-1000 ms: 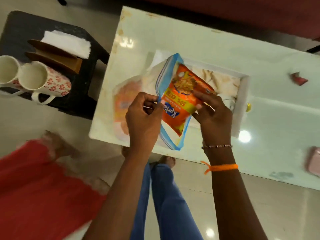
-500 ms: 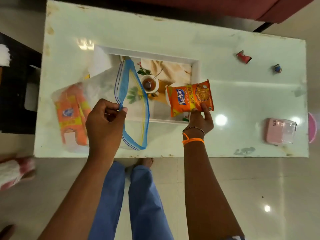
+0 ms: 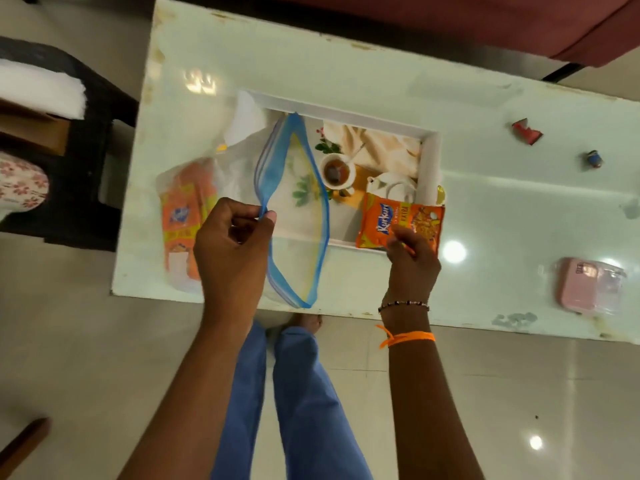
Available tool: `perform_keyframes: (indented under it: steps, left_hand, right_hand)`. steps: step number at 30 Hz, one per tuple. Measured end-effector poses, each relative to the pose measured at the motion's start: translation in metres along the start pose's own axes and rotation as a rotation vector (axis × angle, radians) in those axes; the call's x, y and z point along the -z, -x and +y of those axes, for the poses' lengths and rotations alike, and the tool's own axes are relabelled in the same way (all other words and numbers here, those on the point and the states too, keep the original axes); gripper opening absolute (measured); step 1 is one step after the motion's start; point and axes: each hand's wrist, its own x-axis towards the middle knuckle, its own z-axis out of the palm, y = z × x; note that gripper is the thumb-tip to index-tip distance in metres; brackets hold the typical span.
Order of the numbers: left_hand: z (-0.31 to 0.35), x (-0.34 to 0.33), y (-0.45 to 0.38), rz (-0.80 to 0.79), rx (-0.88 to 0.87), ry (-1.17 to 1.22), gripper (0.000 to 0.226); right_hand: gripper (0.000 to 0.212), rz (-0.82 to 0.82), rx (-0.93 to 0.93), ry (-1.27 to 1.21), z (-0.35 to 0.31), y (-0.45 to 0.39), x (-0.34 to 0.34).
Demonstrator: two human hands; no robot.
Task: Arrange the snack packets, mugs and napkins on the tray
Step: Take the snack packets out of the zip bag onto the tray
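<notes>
Both hands worked over the near edge of the pale glossy table [image 3: 381, 64]. At about seven o'clock from the tray, the left hand [image 3: 232, 251] was closed in a pinch on the blue zip rim of a clear zip-lock bag [image 3: 294, 216], holding its mouth gaping wide; the bag's body lay toward nine o'clock, with more orange snack packets [image 3: 181, 220] blurred inside it. At about five o'clock, the right hand [image 3: 412, 261] had its fingers loosely curled on the near edge of an orange Kurkure packet [image 3: 401, 220], an orange thread [image 3: 405, 337] and a bead bracelet [image 3: 403, 304] on its wrist; whether the fingers truly gripped the packet or only touched it could not be told. That packet lay flat over the tray's near right corner, partly on the rim. The white-rimmed tray [image 3: 429, 157], printed with a teacup and teapot picture, sat mid-table under the bag's mouth. Farther out at three o'clock lay a pink case [image 3: 581, 285]; toward two o'clock, a red scrap [image 3: 526, 131] and a small blue object [image 3: 594, 158]. Off the table at nine to ten o'clock, a dark stool [image 3: 86, 161] carried white napkins [image 3: 38, 88] and a floral mug [image 3: 20, 183], cut off by the frame.
</notes>
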Motion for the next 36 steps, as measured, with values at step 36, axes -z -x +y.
perform_keyframes:
  steps: [36]
  left_hand:
    - [0.009,-0.012,-0.009,0.033,-0.026,0.032,0.017]
  right_hand:
    - [0.033,-0.431,0.212,-0.102,-0.055,0.013,-0.019]
